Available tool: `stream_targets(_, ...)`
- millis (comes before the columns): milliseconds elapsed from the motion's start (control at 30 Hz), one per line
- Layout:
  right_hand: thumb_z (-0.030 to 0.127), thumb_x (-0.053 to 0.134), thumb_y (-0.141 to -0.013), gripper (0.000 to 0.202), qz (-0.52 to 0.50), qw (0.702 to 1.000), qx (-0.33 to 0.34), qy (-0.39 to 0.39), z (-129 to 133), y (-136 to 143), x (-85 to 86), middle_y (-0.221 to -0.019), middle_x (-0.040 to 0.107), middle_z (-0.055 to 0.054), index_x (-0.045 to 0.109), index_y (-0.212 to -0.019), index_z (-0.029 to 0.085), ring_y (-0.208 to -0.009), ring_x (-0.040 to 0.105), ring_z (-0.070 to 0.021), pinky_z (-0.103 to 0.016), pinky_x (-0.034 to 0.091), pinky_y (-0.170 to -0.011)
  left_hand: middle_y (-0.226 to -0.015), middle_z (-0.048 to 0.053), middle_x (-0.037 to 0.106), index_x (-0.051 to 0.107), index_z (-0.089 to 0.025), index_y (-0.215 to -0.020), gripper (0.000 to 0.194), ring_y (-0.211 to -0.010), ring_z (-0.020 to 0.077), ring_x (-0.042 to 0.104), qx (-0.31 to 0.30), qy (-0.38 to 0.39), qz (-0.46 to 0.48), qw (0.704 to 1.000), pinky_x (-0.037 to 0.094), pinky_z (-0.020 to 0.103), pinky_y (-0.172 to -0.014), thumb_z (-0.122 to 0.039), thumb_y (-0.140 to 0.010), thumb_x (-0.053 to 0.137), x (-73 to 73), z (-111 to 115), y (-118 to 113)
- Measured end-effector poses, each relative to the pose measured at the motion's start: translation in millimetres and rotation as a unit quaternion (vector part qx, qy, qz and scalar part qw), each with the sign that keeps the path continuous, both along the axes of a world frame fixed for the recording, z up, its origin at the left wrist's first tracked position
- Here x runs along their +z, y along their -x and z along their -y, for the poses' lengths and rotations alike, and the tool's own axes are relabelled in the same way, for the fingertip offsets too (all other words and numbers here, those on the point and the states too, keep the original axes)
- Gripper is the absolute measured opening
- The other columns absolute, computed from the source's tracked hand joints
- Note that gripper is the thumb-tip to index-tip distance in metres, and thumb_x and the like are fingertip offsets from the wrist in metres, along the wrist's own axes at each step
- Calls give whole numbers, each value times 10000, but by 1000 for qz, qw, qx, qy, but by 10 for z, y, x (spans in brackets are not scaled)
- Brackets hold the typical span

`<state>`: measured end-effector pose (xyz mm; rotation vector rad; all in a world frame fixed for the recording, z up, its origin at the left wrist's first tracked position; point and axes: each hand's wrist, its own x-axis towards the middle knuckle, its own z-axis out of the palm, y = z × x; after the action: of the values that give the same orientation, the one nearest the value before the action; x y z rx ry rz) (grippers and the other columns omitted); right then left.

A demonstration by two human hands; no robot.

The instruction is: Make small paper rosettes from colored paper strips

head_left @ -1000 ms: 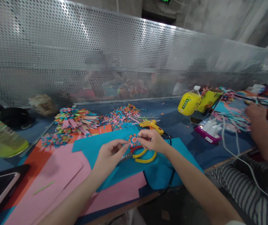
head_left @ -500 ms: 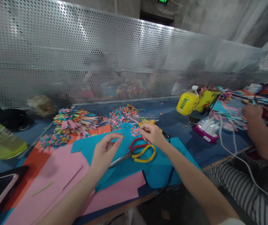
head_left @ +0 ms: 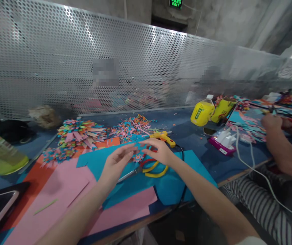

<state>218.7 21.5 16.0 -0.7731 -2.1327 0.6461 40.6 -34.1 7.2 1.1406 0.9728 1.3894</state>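
Observation:
A small layered paper flower (head_left: pixel 138 158), pink and orange with blue, is between my two hands over the blue paper (head_left: pixel 125 190). My left hand (head_left: pixel 116 161) has its curled fingers and thumb at the flower's left edge. On the other side, my right hand (head_left: pixel 159 151) bends over the flower, fingertips and thumb at its edge. The exact contact is partly hidden by the fingers. Just below my right hand lie scissors (head_left: pixel 156 171) with red and yellow handles, blades pointing left. A yellow glue gun (head_left: pixel 163 136) rests behind that hand.
Pink sheets (head_left: pixel 66 187) spread at left, near a phone (head_left: pixel 0 211). Fringed paper flowers (head_left: pixel 78 132) and paper scraps (head_left: pixel 133 126) sit behind. A yellow bottle (head_left: pixel 202 111) and power strip (head_left: pixel 222 143) stand right, beside another person's hands (head_left: pixel 275 120). A perforated metal screen (head_left: pixel 135 61) runs behind.
The flower has moved left and nearer me, from my right fingertips to between both hands. My right hand has shifted left, toward my left hand, and more of the glue gun shows.

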Motion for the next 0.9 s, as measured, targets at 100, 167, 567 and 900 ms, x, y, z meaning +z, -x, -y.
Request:
stream_targets(100,350,569,-782,257,4,999,21,30,22,26,-7,-872,646,-60,637,-934,154,-741,584,-127,-232,458,-665,-1001,90,669,619,-185,-1040,372,-933,219,609,-26,-1,-26,999,509,297,-731,-361,-712,631,-39,-13,-5)
stream_targets(167,339,569,-782,215,4,999,21,47,24,35,-19,-787,656,-44,660,-845,154,-704,590,-128,-215,447,-619,-1017,90,666,632,-178,-1020,353,-935,218,606,-31,-9,-57,998,511,299,-736,-382,-733,603,-50,-19,-6)
stream_targets(567,248,549,-794,178,-17,998,12,58,2,-22,-1,-793,692,-49,698,-834,159,-719,624,-142,-217,473,-650,-937,68,682,629,-170,-985,328,-907,214,613,-8,-42,-192,980,516,298,-704,-396,-762,550,69,-3,48)
stream_targets(900,284,485,-831,269,-60,996,-6,72,7,-40,23,-881,685,-64,654,-1002,163,-630,618,-124,-228,493,-572,-950,66,664,586,-180,-990,296,-923,202,597,-24,-52,-203,977,482,285,-712,-385,-785,524,43,-34,50)
